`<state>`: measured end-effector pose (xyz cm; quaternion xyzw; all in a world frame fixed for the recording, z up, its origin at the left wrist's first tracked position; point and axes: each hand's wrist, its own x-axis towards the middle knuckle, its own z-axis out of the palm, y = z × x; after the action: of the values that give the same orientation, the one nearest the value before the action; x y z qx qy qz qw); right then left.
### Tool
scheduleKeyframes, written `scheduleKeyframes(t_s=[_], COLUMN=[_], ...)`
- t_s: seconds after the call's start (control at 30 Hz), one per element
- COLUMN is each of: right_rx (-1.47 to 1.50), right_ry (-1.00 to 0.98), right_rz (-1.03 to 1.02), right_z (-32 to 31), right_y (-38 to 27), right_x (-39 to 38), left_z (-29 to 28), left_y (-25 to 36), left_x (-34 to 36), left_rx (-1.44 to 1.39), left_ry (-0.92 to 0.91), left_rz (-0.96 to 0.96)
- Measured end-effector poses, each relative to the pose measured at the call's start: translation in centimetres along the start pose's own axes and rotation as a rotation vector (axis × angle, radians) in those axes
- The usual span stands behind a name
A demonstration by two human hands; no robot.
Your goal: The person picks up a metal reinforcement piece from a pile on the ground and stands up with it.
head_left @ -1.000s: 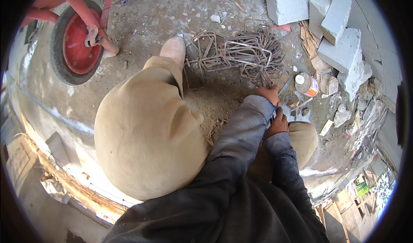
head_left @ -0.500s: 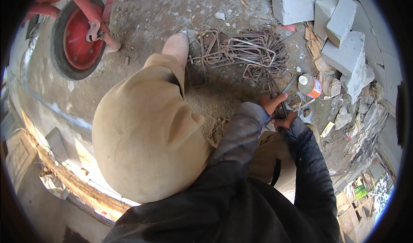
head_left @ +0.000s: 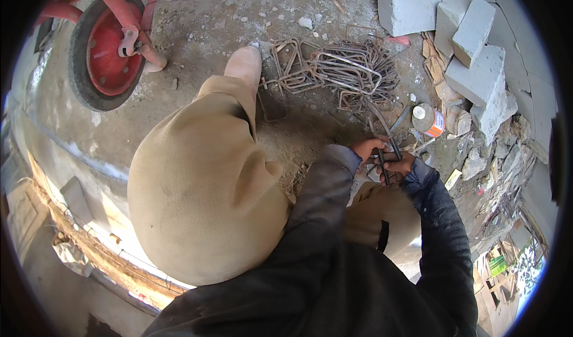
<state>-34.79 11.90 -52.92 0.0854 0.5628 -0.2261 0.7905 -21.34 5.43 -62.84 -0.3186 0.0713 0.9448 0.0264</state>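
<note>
In the head view, the dark two-armed tool [head_left: 396, 150] lies between both hands' fingers: the right hand [head_left: 402, 164] wraps it; the left hand [head_left: 364, 149] touches it, its grip unclear. Its arms now look wider apart than half a second ago. Beyond the fingers lies a bent-rod pile [head_left: 349, 68]; leftward, bare ground [head_left: 292, 140]; rightward, a jar [head_left: 425, 117].

The person wears a black long-sleeved top [head_left: 334, 289], its left sleeve [head_left: 322, 185] faded to dusty grey-brown, its right sleeve [head_left: 441, 217] darker and flecked with pale specks, both ending in bluish cuffs. The loose tan trousers [head_left: 197, 199] look finely ribbed and deeply creased, with a short black strip [head_left: 383, 235] on the right leg. A dusty pinkish, round-toed shoe [head_left: 245, 63] covers the left foot.
</note>
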Motion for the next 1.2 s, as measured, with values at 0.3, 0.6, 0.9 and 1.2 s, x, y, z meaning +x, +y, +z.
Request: scheduleKeyframes(t_s=[0.3,0.6,0.9,1.2], right_rx=[-1.063,-1.05,-1.406,-1.272], right_ry=[0.657,0.571,0.625,0.629], right_rz=[-0.217,-0.391,-0.589,-0.254], right_z=[3.2,0.4,3.1,6.9], right_y=[-3.0,-4.1,-7.6,-11.3], right_x=[-3.3,-3.2,-4.3,-4.3], left_z=[-2.2,-4.1,1.2,7.9], left_y=[0.8,-0.3,-1.2,2.8], left_x=[-0.8,-0.9,-0.3,-2.1], left_rx=[0.154,-0.047,-0.162,-0.353], left_ry=[0.152,0.132,0.035,-0.223], left_rz=[0.051,-0.036,-0.033,0.102])
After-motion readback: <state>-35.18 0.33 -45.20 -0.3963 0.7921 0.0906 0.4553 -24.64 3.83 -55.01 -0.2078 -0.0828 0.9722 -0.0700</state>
